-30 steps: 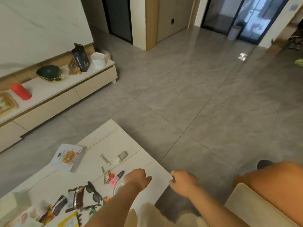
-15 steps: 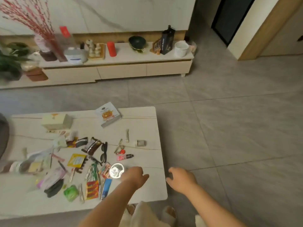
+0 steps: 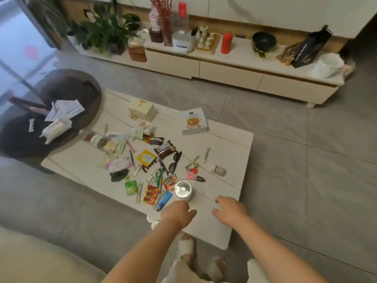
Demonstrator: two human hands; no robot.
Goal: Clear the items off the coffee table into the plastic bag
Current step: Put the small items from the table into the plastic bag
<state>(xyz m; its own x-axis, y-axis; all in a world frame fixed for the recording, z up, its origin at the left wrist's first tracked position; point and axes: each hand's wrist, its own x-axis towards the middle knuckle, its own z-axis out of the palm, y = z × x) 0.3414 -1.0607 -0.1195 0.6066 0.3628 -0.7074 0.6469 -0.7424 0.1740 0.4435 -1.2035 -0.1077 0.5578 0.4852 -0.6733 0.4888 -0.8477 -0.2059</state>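
Both hands, left hand [image 3: 177,213] and right hand [image 3: 230,211], loosely curled, holding nothing, hovering over coffee table's [image 3: 230,231] near corner. Nothing bagged yet, whole pile [image 3: 146,162] left, no bag visible.

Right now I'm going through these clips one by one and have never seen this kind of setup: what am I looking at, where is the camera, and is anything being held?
There is no machine here: a person wears a camera on the head, looking forward and down at their own bare arms. The left hand and right hand hover over the near end of a white coffee table, fingers loosely curled, holding nothing. On the table lie small things: a white cup, a blue lighter, sunglasses, keys, a book and a cream box. I see no plastic bag.
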